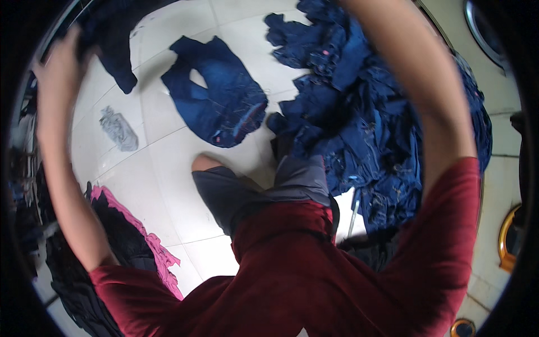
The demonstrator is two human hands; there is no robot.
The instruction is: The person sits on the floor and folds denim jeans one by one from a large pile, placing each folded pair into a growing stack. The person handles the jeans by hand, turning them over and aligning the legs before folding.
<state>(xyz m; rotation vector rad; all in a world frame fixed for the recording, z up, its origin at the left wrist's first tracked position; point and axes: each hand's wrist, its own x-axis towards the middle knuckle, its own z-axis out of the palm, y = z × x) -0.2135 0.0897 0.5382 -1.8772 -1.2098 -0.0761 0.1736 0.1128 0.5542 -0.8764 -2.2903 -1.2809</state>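
My left hand point(60, 64) is raised at the upper left, smeared by motion, next to a dark navy garment point(115, 53) that hangs or lies along the top edge. Whether its fingers grip that cloth I cannot make out. My right forearm point(404, 50) reaches up past the top edge, so the right hand is out of sight. Between my arms a single pair of dark blue denim trousers point(216, 95) lies crumpled on the pale tiled floor point(163, 163), with loose threads on it. Under my right arm spreads a large heap of denim garments point(359, 118).
A grey crumpled rag point(120, 132) lies on the floor at left. Black cloth point(126, 238) and a pink cloth point(154, 241) are piled beside my left elbow. At the far right stand pale panels with a round grey-rimmed window point(485, 33) and an orange ring point(508, 241).
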